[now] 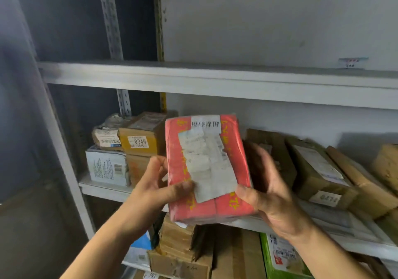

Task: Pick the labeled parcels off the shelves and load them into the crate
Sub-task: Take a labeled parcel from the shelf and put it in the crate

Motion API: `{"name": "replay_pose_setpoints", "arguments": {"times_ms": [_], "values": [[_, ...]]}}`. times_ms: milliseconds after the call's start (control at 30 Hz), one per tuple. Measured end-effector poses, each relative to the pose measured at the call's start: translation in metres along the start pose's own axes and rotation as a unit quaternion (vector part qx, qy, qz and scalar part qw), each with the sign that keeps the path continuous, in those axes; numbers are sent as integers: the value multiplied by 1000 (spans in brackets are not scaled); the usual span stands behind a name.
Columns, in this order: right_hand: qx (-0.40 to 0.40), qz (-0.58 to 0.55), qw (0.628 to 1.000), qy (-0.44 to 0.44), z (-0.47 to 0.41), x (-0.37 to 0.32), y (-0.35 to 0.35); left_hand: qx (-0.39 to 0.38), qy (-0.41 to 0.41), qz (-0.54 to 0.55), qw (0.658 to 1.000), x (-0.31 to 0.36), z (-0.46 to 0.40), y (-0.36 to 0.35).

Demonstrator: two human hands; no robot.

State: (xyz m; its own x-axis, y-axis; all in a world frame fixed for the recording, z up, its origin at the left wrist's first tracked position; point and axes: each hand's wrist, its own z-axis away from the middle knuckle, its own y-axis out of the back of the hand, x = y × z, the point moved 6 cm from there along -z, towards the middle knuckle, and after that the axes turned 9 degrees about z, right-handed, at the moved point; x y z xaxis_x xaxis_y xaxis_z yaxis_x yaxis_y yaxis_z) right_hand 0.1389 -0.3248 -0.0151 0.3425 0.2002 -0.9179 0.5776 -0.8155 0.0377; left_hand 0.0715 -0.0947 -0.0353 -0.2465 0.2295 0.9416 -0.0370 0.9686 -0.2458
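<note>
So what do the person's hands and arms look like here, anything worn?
Both forearms are bare: no sleeves in view. The left hand and right hand wear no gloves, and no rings, watch or bracelets show.

a parcel storeroom: metal shelving [215,80] stacked with labelled cardboard boxes [140,141].
</note>
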Motion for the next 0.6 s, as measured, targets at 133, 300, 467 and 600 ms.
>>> {"name": "replay_pose_setpoints", "arguments": {"times_ms": [133, 300, 467, 600], "values": [[-57, 20, 998, -31, 5, -2, -6, -13, -38, 59, 997, -3, 0, 1], [-68, 76, 992, -72, 4, 2, -2, 26, -75, 75, 994, -3, -3, 7], [16, 309, 949, 57, -36, -70, 18, -46, -132, -68, 988, 51, -14, 12], [-139, 414, 899, 23, -81, -100, 4, -187, -98, -198, 957, 96, -41, -12]]}}
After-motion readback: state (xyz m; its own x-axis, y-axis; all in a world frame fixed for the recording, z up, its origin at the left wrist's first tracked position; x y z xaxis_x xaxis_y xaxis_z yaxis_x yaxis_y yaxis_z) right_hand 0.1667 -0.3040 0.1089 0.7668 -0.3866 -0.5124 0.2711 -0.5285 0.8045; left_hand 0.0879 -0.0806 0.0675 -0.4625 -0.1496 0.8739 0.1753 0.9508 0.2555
